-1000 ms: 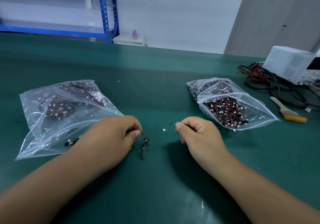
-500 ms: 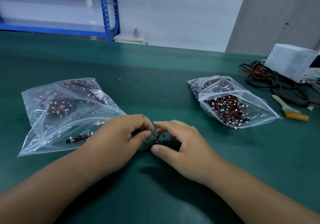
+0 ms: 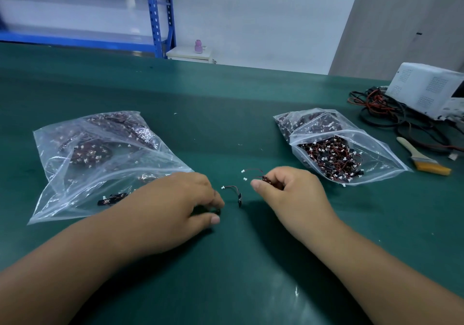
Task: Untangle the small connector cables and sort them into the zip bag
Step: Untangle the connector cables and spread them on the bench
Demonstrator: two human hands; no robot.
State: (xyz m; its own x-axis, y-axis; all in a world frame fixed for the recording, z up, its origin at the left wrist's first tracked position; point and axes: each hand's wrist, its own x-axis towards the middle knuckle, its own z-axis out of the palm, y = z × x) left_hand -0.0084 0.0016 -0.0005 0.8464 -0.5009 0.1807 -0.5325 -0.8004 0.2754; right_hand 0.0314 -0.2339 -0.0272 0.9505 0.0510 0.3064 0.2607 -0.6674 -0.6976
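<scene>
I see my right hand [image 3: 288,191] pinching two connector cables [image 3: 252,171], my left hand [image 3: 175,206] pinching a dark cable end [image 3: 218,211], one loose cable [image 3: 233,189] lying on the table [image 3: 226,103] between them, and the zip bag [image 3: 100,159] at nine o'clock.

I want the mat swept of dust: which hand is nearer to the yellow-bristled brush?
Right. The right hand sits left of the brush, with a zip bag between them; the left hand is even farther left.

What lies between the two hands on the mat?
One loose connector cable lies on the green mat between left hand and right hand, in the head view.
</scene>
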